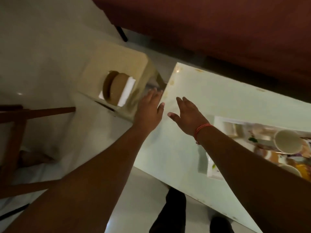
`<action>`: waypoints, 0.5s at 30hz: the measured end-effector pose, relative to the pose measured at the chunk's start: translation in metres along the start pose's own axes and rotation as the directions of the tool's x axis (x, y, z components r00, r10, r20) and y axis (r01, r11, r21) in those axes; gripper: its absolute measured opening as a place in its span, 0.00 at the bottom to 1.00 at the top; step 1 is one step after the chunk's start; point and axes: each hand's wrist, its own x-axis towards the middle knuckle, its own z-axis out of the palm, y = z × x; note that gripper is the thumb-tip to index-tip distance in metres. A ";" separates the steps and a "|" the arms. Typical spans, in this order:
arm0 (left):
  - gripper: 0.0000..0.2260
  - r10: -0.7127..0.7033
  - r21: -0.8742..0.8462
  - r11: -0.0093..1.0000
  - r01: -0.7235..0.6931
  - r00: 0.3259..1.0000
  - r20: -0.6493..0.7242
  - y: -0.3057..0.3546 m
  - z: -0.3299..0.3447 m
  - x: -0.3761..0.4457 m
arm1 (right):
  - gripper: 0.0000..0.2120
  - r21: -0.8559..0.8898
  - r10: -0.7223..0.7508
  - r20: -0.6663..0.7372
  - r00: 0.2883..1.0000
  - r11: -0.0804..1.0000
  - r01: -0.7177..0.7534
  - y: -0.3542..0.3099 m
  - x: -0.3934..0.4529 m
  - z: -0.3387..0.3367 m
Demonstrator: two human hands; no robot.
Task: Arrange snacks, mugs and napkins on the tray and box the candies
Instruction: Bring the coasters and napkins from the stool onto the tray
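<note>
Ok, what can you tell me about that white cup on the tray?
The white cup looks like plain, smooth ceramic or paper; the blur makes it hard to say which. It is tipped so its round open mouth faces the camera, and its inside looks empty. It sits on the white tray at the right edge of the pale table, among blurry colourful packets. No handle shows. Neither hand touches it.

Table (210,91) pale green-white, brownish stains along its far edge. Left of it, cream stool (117,64) carrying a tan-brown round box (116,89) on white napkins (128,90). On the table's right: white tray (218,121), white mug (288,142), mixed orange/purple/green wrappers, blurred. Red thread (201,129) on right wrist. Dark maroon backdrop beyond.
</note>
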 end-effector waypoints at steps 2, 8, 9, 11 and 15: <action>0.20 0.077 0.074 0.995 -0.064 0.980 -0.182 -0.034 -0.032 0.012 | 0.36 0.045 -0.046 0.033 0.998 0.998 0.044 -0.041 0.024 0.014; 0.19 -0.264 -0.249 0.950 0.188 0.910 -0.320 -0.130 -0.082 0.039 | 0.34 0.391 -0.024 0.084 0.996 0.920 -0.011 -0.154 0.087 0.052; 0.19 -0.405 -0.366 0.882 0.296 0.874 -0.269 -0.139 -0.084 0.042 | 0.30 0.401 -0.011 0.093 0.996 0.916 -0.027 -0.169 0.094 0.055; 0.19 -0.572 -0.542 0.727 0.422 0.809 -0.137 -0.151 -0.087 0.049 | 0.22 0.428 0.018 0.085 0.996 0.902 -0.053 -0.190 0.108 0.061; 0.17 -0.635 -0.669 0.570 0.477 0.772 0.009 -0.158 -0.091 0.056 | 0.17 0.492 0.046 0.113 0.993 0.865 -0.096 -0.217 0.127 0.077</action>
